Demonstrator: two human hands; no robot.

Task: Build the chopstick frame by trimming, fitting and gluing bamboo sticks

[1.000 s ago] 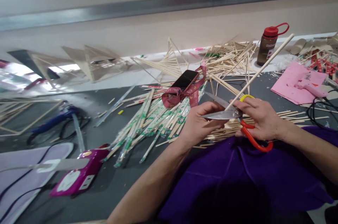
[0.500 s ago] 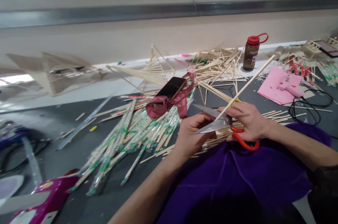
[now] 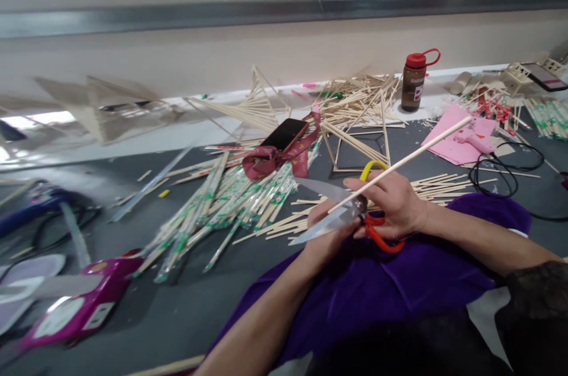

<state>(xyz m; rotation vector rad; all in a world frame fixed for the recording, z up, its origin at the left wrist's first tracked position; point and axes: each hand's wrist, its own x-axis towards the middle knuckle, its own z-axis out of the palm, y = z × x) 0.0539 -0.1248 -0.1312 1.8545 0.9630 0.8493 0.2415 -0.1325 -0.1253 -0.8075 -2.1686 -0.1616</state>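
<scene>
My right hand is closed on scissors with one yellow and one red handle loop. Their blades stand apart, pointing left. A pale wooden stick slants up to the right across the scissors and my right fingers, its lower end over the lower blade. My left hand is curled behind and under that blade, close to the pivot; its fingertips are hidden, and what they hold does not show. Under my hands lie several loose sticks on the dark table, beside purple cloth at my lap.
Wrapped chopsticks and a phone with a red strap lie left of centre. Behind are a stick frame, a stick pile and a bottle. A pink glue gun with cable lies right; a magenta tool lies left.
The scissors and both hands have shifted a little left and down in view. The stick now lies flatter, its lower end further left over the blade. The camera view has shifted slightly.
</scene>
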